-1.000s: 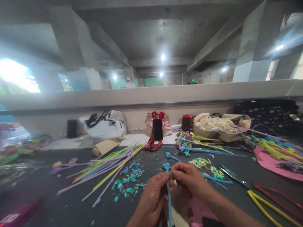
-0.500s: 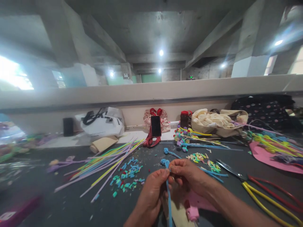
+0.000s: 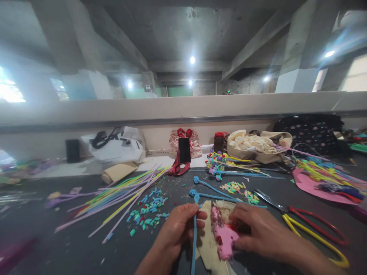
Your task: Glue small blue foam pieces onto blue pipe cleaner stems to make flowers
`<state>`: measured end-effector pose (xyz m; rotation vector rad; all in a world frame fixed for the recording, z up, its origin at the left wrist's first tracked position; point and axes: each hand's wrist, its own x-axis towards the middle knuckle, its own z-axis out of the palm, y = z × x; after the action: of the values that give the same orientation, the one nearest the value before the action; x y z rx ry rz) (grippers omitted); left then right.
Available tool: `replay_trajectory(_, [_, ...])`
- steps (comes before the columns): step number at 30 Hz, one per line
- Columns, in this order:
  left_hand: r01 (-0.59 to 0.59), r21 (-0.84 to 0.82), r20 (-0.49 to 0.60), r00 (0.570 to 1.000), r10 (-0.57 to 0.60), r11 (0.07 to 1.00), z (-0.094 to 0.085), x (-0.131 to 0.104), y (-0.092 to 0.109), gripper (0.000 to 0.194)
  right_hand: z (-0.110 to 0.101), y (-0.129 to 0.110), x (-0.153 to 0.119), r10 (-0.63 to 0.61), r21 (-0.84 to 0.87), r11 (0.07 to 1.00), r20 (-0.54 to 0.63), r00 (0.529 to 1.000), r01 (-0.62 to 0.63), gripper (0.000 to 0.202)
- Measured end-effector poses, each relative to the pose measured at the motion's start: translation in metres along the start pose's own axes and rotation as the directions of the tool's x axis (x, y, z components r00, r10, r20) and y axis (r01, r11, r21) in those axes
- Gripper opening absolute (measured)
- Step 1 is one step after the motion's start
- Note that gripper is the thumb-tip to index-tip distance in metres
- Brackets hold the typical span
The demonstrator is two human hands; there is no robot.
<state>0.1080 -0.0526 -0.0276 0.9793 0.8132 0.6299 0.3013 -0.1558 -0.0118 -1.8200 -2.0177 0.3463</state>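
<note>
My left hand (image 3: 183, 225) pinches a light blue pipe cleaner (image 3: 195, 233) between thumb and fingers. This stem runs upright, with a small blue curl at its top. Over the right side of a pink glue gun (image 3: 226, 238) is my right hand (image 3: 249, 229), thumb and fingers apart, its fingertips partly hidden and a little blurred. The glue gun lies on a worn beige sheet (image 3: 208, 248). Two more blue pipe cleaners with knotted heads, a nearer one (image 3: 215, 196) and a farther one (image 3: 210, 186), rest just beyond my hands.
Scissors (image 3: 282, 209) with red and yellow handles lie at right. Cut blue and green pieces (image 3: 151, 204) are scattered left of my hands, beside a fan of long pipe cleaners (image 3: 123, 194). Behind stand a phone (image 3: 184, 150), a bottle (image 3: 219, 143) and bags (image 3: 117, 145).
My right hand has let go of the blue pipe cleaner and moved right and down to the glue gun. My left hand keeps the stem. The view has shifted slightly.
</note>
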Motion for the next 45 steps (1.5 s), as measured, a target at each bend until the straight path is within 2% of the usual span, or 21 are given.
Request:
replay_trajectory(3, [-0.041,0.169,-0.038,0.998,0.048,0.985,0.000,0.000,-0.001,0.020,0.011,0.004,-0.010,-0.009,-0.128,0.992,0.001,1.000,0.009,0.026])
replay_trajectory(7, [-0.030,0.328,-0.065,0.996,0.054,0.944,0.000,0.003,-0.007,0.018,0.016,0.004,-0.009,-0.042,-0.102,0.994,-0.017,0.999,0.040,0.019])
replay_trajectory(12, [-0.044,0.468,-0.076,0.993,0.090,0.883,-0.001,0.006,-0.012,0.019,0.004,0.004,-0.009,-0.007,0.112,0.994,-0.056,0.998,0.013,0.011])
replay_trajectory(16, [-0.042,0.505,-0.062,0.995,0.084,0.862,-0.001,0.008,-0.013,0.020,-0.008,0.017,-0.009,0.009,0.359,0.933,-0.068,0.998,0.016,0.016])
replay_trajectory(19, [-0.048,0.502,-0.050,0.995,0.084,0.863,-0.002,0.009,-0.014,0.020,-0.011,0.035,-0.009,0.118,0.620,0.783,-0.072,0.990,-0.048,0.027])
replay_trajectory(21, [-0.049,0.495,-0.048,0.995,0.083,0.867,-0.002,0.010,-0.015,0.021,-0.011,0.044,-0.010,0.215,0.788,0.610,-0.058,0.975,-0.087,0.032])
replay_trajectory(23, [-0.049,0.480,-0.044,0.996,0.079,0.876,-0.001,0.010,-0.014,0.022,-0.010,0.045,-0.010,0.272,0.896,0.441,-0.072,0.960,-0.057,0.035])
replay_trajectory(27, [-0.056,0.414,-0.031,0.997,0.075,0.909,0.003,0.007,-0.007,0.030,-0.003,0.030,-0.009,0.212,0.983,0.183,-0.071,0.975,0.032,0.036])
replay_trajectory(30, [-0.088,0.282,0.002,0.996,0.092,0.955,0.006,0.000,-0.001,0.032,0.009,0.018,-0.007,0.194,0.997,0.080,-0.020,0.981,0.004,0.039])
replay_trajectory(33, [-0.090,0.128,0.081,0.993,0.080,0.988,0.006,-0.003,0.001,0.031,0.019,0.012,-0.007,0.210,0.992,0.117,0.012,0.978,-0.037,0.039])
replay_trajectory(38, [0.040,-0.004,0.213,0.976,-0.038,0.999,0.000,0.000,-0.003,0.031,0.025,0.010,-0.014,0.183,0.953,0.300,-0.005,0.983,-0.051,0.038])
replay_trajectory(42, [0.120,-0.162,0.239,0.968,-0.079,0.979,-0.002,0.002,-0.007,0.025,0.024,0.003,-0.018,0.167,0.892,0.448,-0.021,0.986,-0.056,0.043])
replay_trajectory(45, [0.138,-0.228,0.232,0.969,-0.084,0.964,-0.001,0.003,-0.007,0.022,0.019,-0.005,-0.020,0.220,0.862,0.497,-0.021,0.975,-0.094,0.043])
